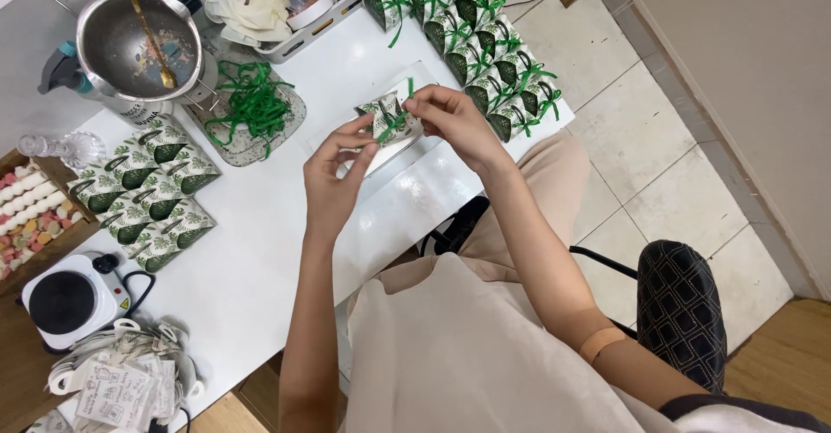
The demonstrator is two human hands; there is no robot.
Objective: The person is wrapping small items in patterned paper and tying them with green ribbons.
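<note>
Both hands meet over the middle of the white table [260, 251], holding a small leaf-printed gift box [387, 119] between them. The left hand [333, 177] pinches the green ribbon [394, 123] at the box's near side, thumb and fingers closed on it. The right hand [454, 121] sits at 3 o'clock of the box, fingertips closed on the ribbon's upper end.

At 1 o'clock a row of finished tied boxes [485, 43] runs along the table's right edge, close to the drop. At 9 o'clock lies a stack of flat unfolded boxes [147, 190], with a tray of loose ribbon pieces [251, 104] at 10 o'clock and a metal pot [138, 43] with a spoon beyond it. A small hotplate [74, 299] sits at 8 o'clock near the table's front left corner, beside a coiled white cable [121, 372]. Bare tabletop stretches between the hands and the flat boxes, down to the near edge.
</note>
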